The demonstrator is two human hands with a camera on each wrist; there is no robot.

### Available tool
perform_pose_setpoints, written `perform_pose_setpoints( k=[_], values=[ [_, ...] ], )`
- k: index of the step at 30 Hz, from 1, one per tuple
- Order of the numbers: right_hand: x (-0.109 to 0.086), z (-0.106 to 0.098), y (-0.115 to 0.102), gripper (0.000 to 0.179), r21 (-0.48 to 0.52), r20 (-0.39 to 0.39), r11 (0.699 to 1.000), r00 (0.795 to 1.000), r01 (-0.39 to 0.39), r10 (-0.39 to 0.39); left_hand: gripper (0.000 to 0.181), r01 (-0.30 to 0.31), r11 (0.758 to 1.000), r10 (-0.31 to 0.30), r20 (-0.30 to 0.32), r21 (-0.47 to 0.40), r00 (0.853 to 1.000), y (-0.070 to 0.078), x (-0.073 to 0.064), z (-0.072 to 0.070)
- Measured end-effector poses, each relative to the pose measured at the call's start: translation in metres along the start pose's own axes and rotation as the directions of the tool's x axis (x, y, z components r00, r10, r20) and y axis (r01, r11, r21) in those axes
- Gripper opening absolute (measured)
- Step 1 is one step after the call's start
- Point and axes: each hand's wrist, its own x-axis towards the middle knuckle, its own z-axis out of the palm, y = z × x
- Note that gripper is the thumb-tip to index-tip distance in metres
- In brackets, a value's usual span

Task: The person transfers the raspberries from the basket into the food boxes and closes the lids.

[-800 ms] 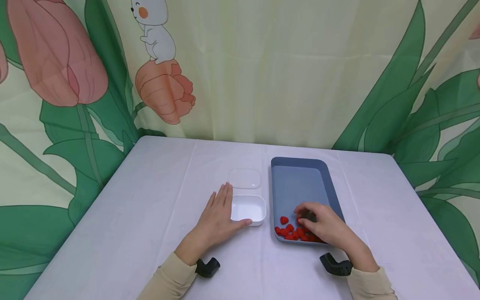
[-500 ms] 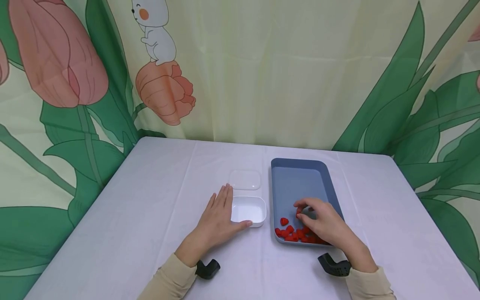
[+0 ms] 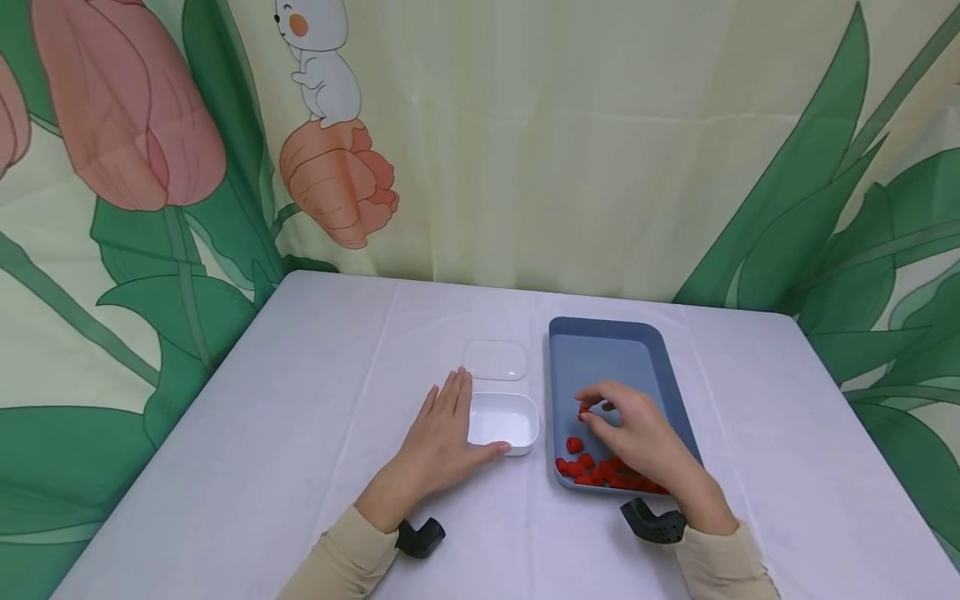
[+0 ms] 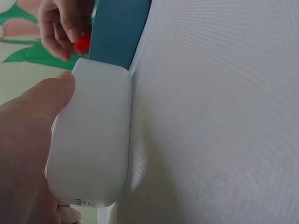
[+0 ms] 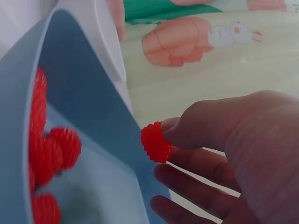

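My right hand [image 3: 637, 429] pinches a red raspberry [image 5: 155, 141] between thumb and forefinger, raised over the blue-grey tray [image 3: 600, 358]. In the right wrist view the other fingers spread loosely below it. More raspberries [image 3: 600, 473] lie bunched along the tray's near end, one a little apart from the heap. Left of the tray stands a white rectangular box [image 3: 504, 417], nothing visible inside it. My left hand [image 3: 435, 446] rests against this box, fingers straight along its left side and thumb [image 4: 58, 91] at its near rim.
A clear flat lid [image 3: 495, 360] lies on the white-covered table [image 3: 300, 400] just behind the box. The tray's raised wall stands close to the box's right side. A curtain [image 3: 525, 167] printed with flowers hangs behind the table's far edge.
My right hand has come up from the raspberries and shifted left toward the box, carrying one raspberry. The left hand keeps its place at the box. The head view has shifted slightly.
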Motion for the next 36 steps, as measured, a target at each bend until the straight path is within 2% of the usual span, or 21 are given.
perform_pose_setpoints(
  k=[19, 25, 30, 36],
  values=[
    [0.023, 0.023, -0.026, 0.026, 0.062, 0.03, 0.998, 0.999, 0.015, -0.017, 0.112, -0.006, 0.999, 0.006, -0.006, 0.039, 1.0, 0.0, 0.001, 0.002],
    [0.03, 0.034, -0.033, 0.025, 0.089, 0.048, 0.995, 0.997, 0.053, -0.058, 0.112, -0.012, 0.999, 0.012, -0.014, 0.048, 1.0, 0.0, 0.001, 0.004],
    [0.034, 0.042, -0.037, 0.023, 0.076, 0.055, 0.992, 0.993, 0.102, -0.107, 0.112, 0.0, 0.998, 0.0, 0.006, 0.065, 1.0, -0.001, 0.001, 0.004],
    [0.038, 0.052, -0.039, 0.023, 0.074, 0.045, 0.984, 0.985, 0.164, -0.168, 0.112, -0.005, 0.997, 0.005, 0.001, 0.071, 1.0, -0.001, 0.001, 0.002]
  ],
)
